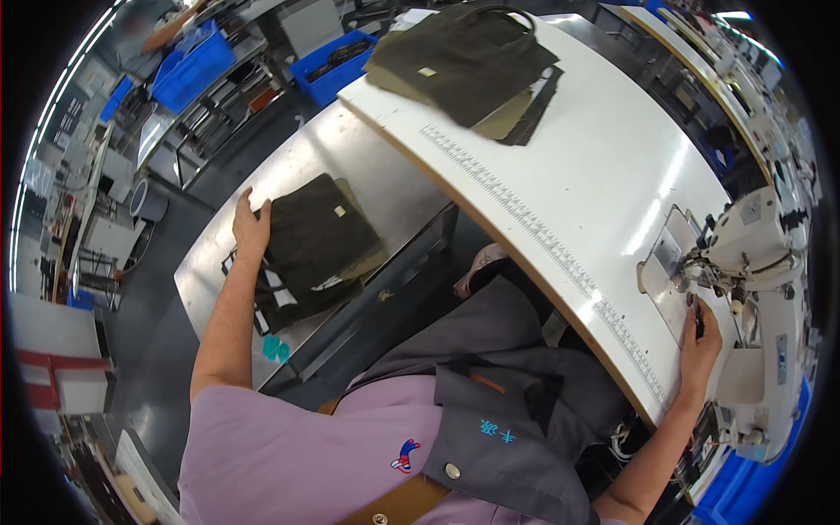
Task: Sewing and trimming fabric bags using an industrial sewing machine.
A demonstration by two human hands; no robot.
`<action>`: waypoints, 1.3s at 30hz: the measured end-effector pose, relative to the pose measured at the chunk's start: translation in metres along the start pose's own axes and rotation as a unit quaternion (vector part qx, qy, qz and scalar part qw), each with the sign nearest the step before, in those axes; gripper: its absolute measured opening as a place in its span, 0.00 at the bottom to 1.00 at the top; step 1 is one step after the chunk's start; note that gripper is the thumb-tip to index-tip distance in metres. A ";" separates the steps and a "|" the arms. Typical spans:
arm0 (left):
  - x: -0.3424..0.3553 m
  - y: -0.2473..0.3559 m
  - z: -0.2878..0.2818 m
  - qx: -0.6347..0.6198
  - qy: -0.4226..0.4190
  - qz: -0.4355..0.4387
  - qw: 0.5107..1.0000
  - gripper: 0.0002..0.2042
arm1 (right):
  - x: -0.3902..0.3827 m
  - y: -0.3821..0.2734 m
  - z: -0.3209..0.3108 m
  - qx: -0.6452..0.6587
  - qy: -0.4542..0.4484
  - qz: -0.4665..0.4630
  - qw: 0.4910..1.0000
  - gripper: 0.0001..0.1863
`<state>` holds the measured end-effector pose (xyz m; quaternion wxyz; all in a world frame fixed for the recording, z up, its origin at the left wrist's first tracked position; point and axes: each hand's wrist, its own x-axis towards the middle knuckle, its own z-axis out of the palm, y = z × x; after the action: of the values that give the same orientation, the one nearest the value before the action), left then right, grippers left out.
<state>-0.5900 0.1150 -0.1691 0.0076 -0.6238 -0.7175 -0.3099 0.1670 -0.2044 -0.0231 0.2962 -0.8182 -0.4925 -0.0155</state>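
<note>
To the left, a stack of dark olive fabric pieces (315,232), with a small pale label on top, lies on a metal side table (214,262). My left hand (251,229) is at the stack's far left edge, thumb and forefinger apart, the thumb next to the cloth. My right hand (701,346) is beside the needle area of a white sewing machine (754,232), on the right of the white worktable (604,175). Its fingers are bent together around a small dark thing that I cannot make out.
A second pile of dark olive fabric pieces (464,66), with a handle loop, lies at the worktable's far end. A printed ruler scale (525,219) runs along the near edge. Blue bins (192,66) and another person (144,44) are beyond. A teal scrap (276,349) lies below the left stack.
</note>
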 end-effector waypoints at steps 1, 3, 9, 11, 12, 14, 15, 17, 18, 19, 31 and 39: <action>0.016 0.034 -0.001 -0.029 0.066 0.089 0.993 0.26 | -0.001 -0.003 -0.001 -0.008 -0.002 -0.005 1.000 0.16; 0.033 0.156 -0.014 -0.134 0.042 0.167 0.976 0.22 | -0.004 -0.010 -0.007 -0.016 -0.006 0.017 1.000 0.17; 0.046 0.376 0.016 -0.249 -0.081 0.357 0.896 0.17 | -0.007 -0.034 -0.009 -0.030 0.001 -0.008 1.000 0.15; 0.054 0.422 0.040 -0.185 -0.026 0.419 0.889 0.22 | -0.006 -0.030 -0.009 -0.026 0.010 -0.024 0.999 0.15; 0.052 0.447 0.045 -0.189 -0.028 0.426 0.884 0.22 | -0.006 -0.027 -0.009 -0.022 0.011 -0.044 0.999 0.15; 0.052 0.488 0.050 0.014 -0.047 0.389 0.920 0.27 | -0.005 -0.033 -0.009 -0.026 -0.005 -0.001 1.000 0.16; 0.060 0.494 0.065 0.047 -0.013 0.394 0.918 0.31 | -0.003 -0.033 -0.004 -0.020 -0.001 -0.023 1.000 0.17; 0.069 0.514 0.072 0.044 -0.012 0.385 0.922 0.31 | -0.008 -0.029 -0.014 -0.034 0.027 -0.064 0.997 0.18; 0.074 0.518 0.077 0.058 -0.021 0.366 0.929 0.31 | -0.008 -0.029 -0.013 -0.034 0.028 -0.058 0.997 0.18; 0.081 0.521 0.081 0.051 -0.041 0.353 0.933 0.33 | -0.007 -0.031 -0.012 -0.037 0.019 -0.048 0.998 0.18; 0.088 0.540 0.074 0.134 -0.126 0.380 0.907 0.26 | -0.007 -0.003 -0.018 -0.141 0.040 0.031 0.989 0.17; 0.105 0.526 0.073 0.040 -0.156 0.387 0.908 0.21 | -0.006 -0.004 -0.018 -0.202 0.128 -0.059 0.969 0.12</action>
<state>-0.1123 0.2574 0.0424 0.0401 -0.8922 -0.4232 -0.1522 0.1653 -0.2171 -0.0087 0.1839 -0.8220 -0.4845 -0.2361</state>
